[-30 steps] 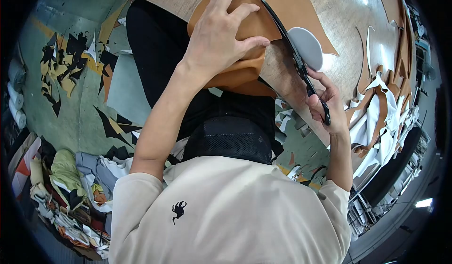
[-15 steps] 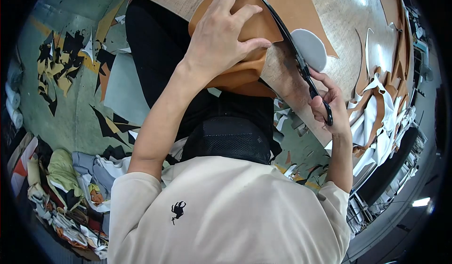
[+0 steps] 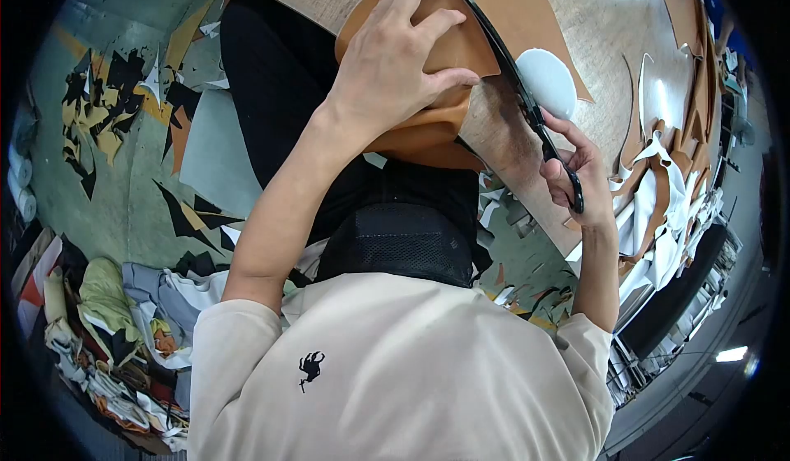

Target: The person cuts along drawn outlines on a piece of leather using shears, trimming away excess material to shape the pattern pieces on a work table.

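Observation:
My left hand (image 3: pixel 395 62) lies spread over a piece of tan leather-like material (image 3: pixel 477 46), pressing it on the table. This piece drapes over the table's near edge toward my lap. My right hand (image 3: pixel 583 173) grips long black scissors (image 3: pixel 529 103) by the handles. Their blades point away from me and run along the right edge of the tan piece; whether they are parted cannot be made out. A second tan sheet (image 3: pixel 527 9) lies beyond the blades. Just right of the scissors rests a white rounded object (image 3: pixel 547 83).
The wooden table (image 3: pixel 609 58) carries a heap of tan and white offcuts (image 3: pixel 658 189) on the right. Black and yellow scraps (image 3: pixel 103 115) litter the green floor at left. Folded materials (image 3: pixel 115 313) are piled at lower left. Part of a person in blue (image 3: pixel 717 21) shows at the far right.
Both hands, the tan piece and the scissors appear slightly further right in view. Part of a person in blue has come into view at the right edge.

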`<state>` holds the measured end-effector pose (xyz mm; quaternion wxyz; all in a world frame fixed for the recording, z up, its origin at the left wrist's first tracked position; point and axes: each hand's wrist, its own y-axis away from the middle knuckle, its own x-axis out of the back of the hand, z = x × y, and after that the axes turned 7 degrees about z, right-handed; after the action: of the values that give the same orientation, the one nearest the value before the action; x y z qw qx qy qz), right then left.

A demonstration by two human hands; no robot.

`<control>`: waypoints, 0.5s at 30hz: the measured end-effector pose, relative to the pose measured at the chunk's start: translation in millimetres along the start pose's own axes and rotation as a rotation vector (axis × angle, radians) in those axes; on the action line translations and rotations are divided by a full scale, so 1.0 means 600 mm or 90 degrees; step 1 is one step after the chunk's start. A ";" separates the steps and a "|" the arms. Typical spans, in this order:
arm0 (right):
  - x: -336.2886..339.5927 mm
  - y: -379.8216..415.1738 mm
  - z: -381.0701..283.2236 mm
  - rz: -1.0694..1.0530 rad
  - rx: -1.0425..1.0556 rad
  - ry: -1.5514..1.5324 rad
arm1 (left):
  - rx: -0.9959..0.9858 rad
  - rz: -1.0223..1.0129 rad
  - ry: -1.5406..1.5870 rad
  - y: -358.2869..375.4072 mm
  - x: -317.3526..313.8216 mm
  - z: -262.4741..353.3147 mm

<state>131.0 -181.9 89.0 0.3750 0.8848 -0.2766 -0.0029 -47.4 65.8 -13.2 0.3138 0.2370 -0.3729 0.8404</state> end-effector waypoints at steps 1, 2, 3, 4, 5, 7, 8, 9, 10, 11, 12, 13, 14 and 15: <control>0.000 0.000 -0.002 0.001 -0.003 -0.003 | 0.000 0.001 0.002 -0.001 0.001 0.000; -0.001 0.001 -0.002 0.002 -0.003 -0.002 | 0.000 0.002 0.003 -0.001 0.001 0.000; -0.003 0.003 -0.001 0.006 -0.007 -0.006 | 0.000 0.001 0.003 -0.002 0.002 0.000; -0.004 0.004 0.001 0.012 -0.011 -0.009 | 0.000 0.000 0.004 -0.002 0.002 0.000; -0.001 0.002 0.004 0.012 -0.011 -0.008 | 0.000 0.001 0.005 -0.002 0.002 0.000; 0.007 -0.003 0.009 -0.017 0.018 -0.004 | -0.002 0.003 0.011 -0.001 0.001 -0.001; 0.007 -0.005 0.007 -0.017 0.018 -0.003 | -0.001 0.004 0.011 -0.001 0.002 -0.001; 0.007 -0.008 0.004 -0.036 0.025 -0.018 | -0.002 0.004 0.011 -0.001 0.002 -0.001; 0.007 -0.010 0.001 -0.055 0.032 -0.033 | -0.004 0.005 0.010 -0.001 0.001 -0.001; 0.004 -0.013 -0.004 -0.056 0.033 -0.033 | -0.004 0.005 0.010 -0.002 0.001 -0.001; -0.001 -0.015 -0.011 -0.045 0.033 -0.021 | -0.003 0.004 0.011 -0.002 0.000 -0.001; -0.004 -0.017 -0.015 -0.035 0.032 -0.009 | -0.002 0.003 0.012 0.000 0.000 0.000; -0.004 -0.020 -0.018 -0.036 0.027 -0.009 | 0.000 0.003 0.010 0.001 0.001 0.000; -0.002 -0.020 -0.018 -0.038 0.028 -0.008 | -0.001 0.001 0.006 0.000 0.002 -0.001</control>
<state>138.2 -167.4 88.3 0.3537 0.9007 -0.2520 -0.0135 -48.5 66.5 -13.0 0.3151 0.2326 -0.3722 0.8415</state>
